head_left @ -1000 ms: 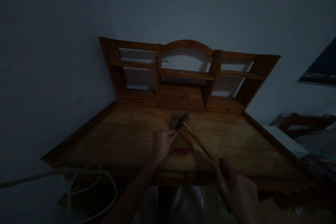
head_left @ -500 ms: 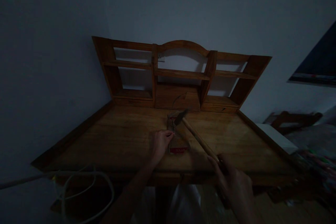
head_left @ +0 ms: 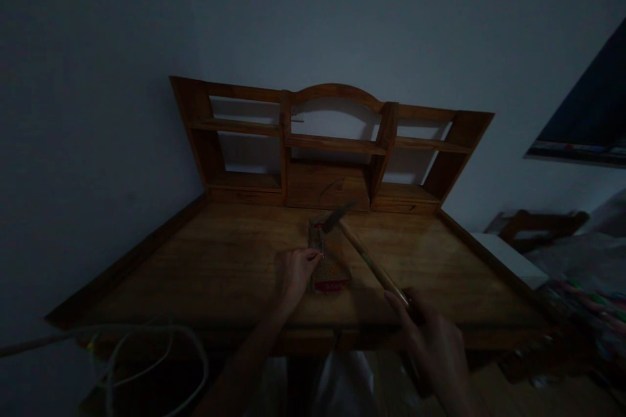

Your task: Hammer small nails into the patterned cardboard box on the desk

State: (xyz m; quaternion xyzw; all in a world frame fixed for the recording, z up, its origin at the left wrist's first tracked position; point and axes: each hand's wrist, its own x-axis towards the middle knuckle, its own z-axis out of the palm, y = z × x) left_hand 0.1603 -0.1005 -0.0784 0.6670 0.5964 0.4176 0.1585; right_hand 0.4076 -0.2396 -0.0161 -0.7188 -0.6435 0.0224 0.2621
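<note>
My right hand (head_left: 433,332) is wrapped round the wooden handle of a hammer (head_left: 366,257). The hammer's dark head hangs over the far part of a flat brown piece with red print (head_left: 330,272), which looks like cardboard and lies on the wooden desk (head_left: 235,254). At the left side of this piece, my left hand (head_left: 296,270) has thumb and forefinger pinched together. Whatever sits between those fingertips is too small and dim to name. A line of small dark marks (head_left: 319,238) runs along the piece beyond the fingertips.
A wooden shelf unit (head_left: 337,141) stands along the desk's back edge against the wall. Pale cable loops (head_left: 195,339) hang at the front left. To the right are a white surface (head_left: 511,257) and a wooden chair back (head_left: 542,225). The room is dark.
The view has shifted slightly. Both hands keep their grips, the left pinching over the brown piece and the right on the hammer, whose head stays raised nearby.
</note>
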